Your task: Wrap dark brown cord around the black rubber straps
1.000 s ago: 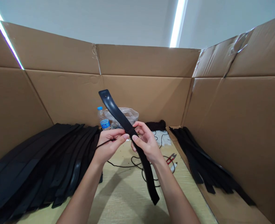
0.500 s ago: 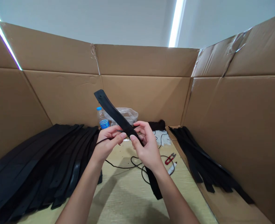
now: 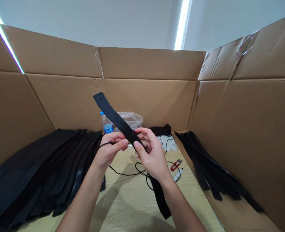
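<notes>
A long, slightly curved black strip (image 3: 117, 119) with a small hole near its upper end slants across the middle of the head view. My right hand (image 3: 152, 154) is closed on it, thumb on top and fingers behind. On the other side of the strip, my left hand (image 3: 112, 148) pinches a thin black cord (image 3: 124, 174), which crosses the palm and trails down to loops on the table. A darker band covers the strip between the two hands. The left fingertips are close beside the strip; whether they touch it I cannot tell.
Many black strips (image 3: 45, 170) lie fanned at the left, and more strips (image 3: 212, 170) at the right. Red thread snips (image 3: 176, 165) and a white marker-like tube (image 3: 178, 174) lie right of the hands. Behind stand a water bottle (image 3: 107, 126) and a plastic bag (image 3: 131, 120). Cardboard walls (image 3: 149, 96) enclose the table.
The strip has shifted slightly; its upper end moved left and its lower end moved down and right. My left fingertips have drawn a little left, away from the strip.
</notes>
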